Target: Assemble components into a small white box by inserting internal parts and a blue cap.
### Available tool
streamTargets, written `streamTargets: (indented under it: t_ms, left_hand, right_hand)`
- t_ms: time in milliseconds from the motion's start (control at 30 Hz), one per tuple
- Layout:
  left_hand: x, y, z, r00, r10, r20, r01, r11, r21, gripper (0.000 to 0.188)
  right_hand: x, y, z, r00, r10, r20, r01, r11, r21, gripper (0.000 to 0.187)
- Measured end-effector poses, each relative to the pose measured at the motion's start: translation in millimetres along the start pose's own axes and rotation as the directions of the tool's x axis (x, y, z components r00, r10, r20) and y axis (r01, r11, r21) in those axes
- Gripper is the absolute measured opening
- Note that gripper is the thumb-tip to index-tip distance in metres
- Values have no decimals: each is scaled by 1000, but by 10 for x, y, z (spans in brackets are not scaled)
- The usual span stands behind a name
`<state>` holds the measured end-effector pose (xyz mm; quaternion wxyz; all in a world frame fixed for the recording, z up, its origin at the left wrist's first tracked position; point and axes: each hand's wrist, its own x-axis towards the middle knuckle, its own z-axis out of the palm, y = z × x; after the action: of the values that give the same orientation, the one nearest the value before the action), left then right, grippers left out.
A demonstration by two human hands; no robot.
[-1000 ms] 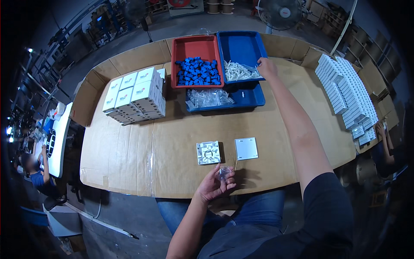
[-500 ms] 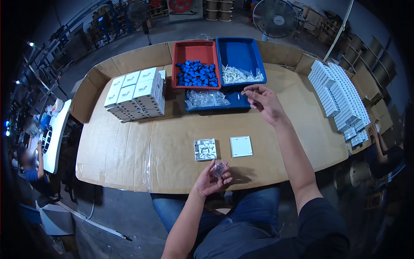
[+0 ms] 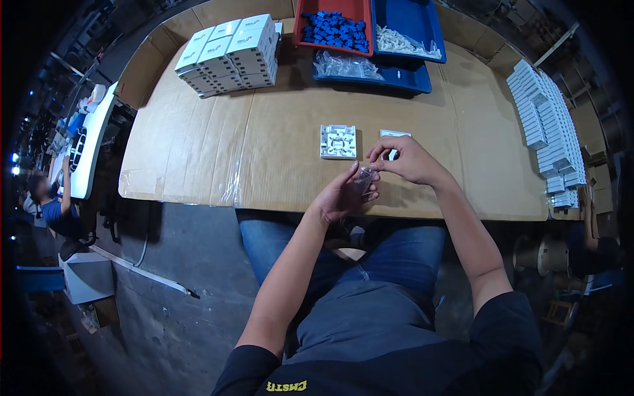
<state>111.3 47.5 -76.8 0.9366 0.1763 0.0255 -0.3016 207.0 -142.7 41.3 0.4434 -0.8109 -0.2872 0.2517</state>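
Close to the table's front edge, my left hand (image 3: 342, 197) is closed around a small clear plastic bag (image 3: 362, 181). My right hand (image 3: 415, 162) meets it at the bag's upper edge, with thumb and fingertips pinched together. Whatever sits in that pinch is too small to make out. Just beyond my left hand lies an open white square case (image 3: 338, 142) with moulded shapes inside. A flat white square cover (image 3: 394, 133) is to its right, partly hidden behind my right hand.
At the back are a red tray (image 3: 303, 41) of blue pieces, a blue tray (image 3: 432, 20) of white pieces and a lower blue tray (image 3: 413, 78) holding clear bags. White cases are stacked left (image 3: 228, 59) and right (image 3: 545, 125). Co-workers (image 3: 56, 214) appear at both sides.
My right hand has come back from beside the trays to the bag in my left hand. The view has tilted down, so the table appears higher.
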Motion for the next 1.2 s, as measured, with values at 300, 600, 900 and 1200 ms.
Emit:
streamTargets:
  t_ms: [300, 600, 900, 1200]
  left_hand:
    - [-45, -86, -116, 998, 62, 19, -64, 994, 87, 37]
    - [-34, -120, -162, 992, 94, 80, -99, 992, 75, 33]
    - [-32, -150, -246, 993, 83, 87, -85, 996, 24, 34]
    - [-33, -115, -233, 993, 108, 49, -112, 991, 79, 35]
  right_hand:
    - [-7, -58, 163, 964, 48, 263, -20, 994, -107, 21]
    - [-120, -105, 267, 967, -35, 254, 68, 990, -122, 39]
    - [-124, -60, 348, 978, -25, 206, 37, 998, -56, 51]
    - [-47, -40, 375, 953, 16, 301, 21, 993, -119, 54]
